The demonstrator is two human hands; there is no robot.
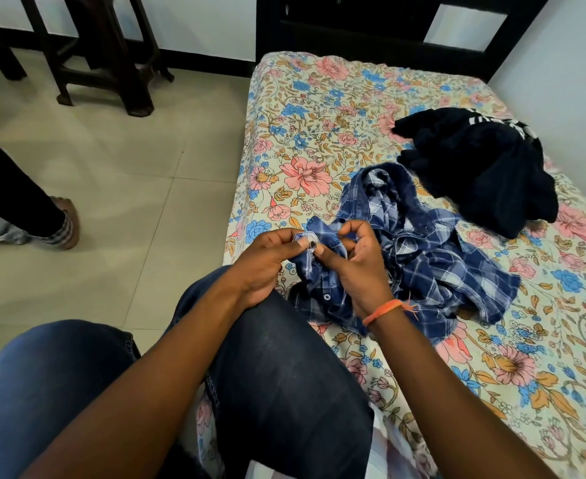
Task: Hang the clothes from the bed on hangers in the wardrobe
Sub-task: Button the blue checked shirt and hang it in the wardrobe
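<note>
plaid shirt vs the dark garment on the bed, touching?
Apart. The head view shows a strip of floral bedsheet between the blue plaid shirt and the dark garment behind it.

A crumpled blue-and-white plaid shirt (419, 267) lies in a loose heap near the edge of the bed (319, 140), which is spread with a floral sheet; one buttoned edge of the shirt is lifted and pinched between the thumbs of both hands, left hand (270, 261) and right hand (357, 267). Beyond it, just apart, a dark navy garment (485, 167) with white lettering sits bunched on the sheet
</note>
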